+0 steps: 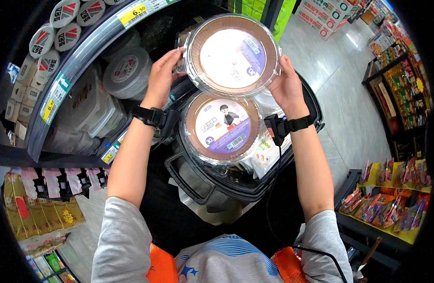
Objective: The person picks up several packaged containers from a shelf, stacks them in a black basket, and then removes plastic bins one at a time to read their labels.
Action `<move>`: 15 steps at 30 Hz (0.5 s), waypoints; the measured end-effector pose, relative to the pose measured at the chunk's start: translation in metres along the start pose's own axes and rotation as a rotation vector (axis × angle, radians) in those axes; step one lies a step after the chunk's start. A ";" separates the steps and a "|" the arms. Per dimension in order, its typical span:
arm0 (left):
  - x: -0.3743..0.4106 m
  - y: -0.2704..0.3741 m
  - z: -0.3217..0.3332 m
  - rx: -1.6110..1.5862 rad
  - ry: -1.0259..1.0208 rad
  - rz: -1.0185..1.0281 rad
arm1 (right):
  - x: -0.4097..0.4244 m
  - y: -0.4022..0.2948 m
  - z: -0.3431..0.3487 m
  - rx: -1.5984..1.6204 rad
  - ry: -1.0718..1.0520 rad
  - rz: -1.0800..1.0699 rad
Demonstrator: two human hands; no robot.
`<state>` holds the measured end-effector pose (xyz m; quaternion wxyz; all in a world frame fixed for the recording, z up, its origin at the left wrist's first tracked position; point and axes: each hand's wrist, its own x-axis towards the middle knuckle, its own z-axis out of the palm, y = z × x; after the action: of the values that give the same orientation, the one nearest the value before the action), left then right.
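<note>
Between my two hands is a round clear plastic pack of brown paper liners with a printed label. My left hand grips its left edge, and my right hand grips the right edge. A similar round pack lies just below it, on top of goods in a black plastic basket. White printed packets and a clear round container are beside that pack in the basket. Both wrists wear black straps with small devices.
At the left, a shelf with a curved price rail holds clear plastic food containers. White-capped items stand on the level above. Hanging packets fill a rack at the lower right. Stacked cartons stand farther back on the tiled floor.
</note>
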<state>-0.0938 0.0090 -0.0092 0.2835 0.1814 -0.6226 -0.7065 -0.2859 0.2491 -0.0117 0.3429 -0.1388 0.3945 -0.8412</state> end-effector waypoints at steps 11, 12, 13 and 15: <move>0.000 0.003 -0.002 -0.192 -0.073 0.024 | 0.005 0.000 -0.007 0.036 0.047 -0.024; -0.001 0.003 -0.002 -0.190 -0.079 0.021 | 0.005 0.000 -0.006 0.033 0.049 -0.024; -0.001 0.004 -0.002 -0.187 -0.086 0.018 | 0.004 0.001 -0.006 0.033 0.048 -0.029; -0.001 0.001 -0.005 -0.123 -0.125 0.049 | 0.004 0.000 -0.005 0.032 0.046 -0.039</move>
<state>-0.0903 0.0060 -0.0090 0.2717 0.1040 -0.5988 -0.7462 -0.2911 0.2489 -0.0149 0.3194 -0.1218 0.3861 -0.8568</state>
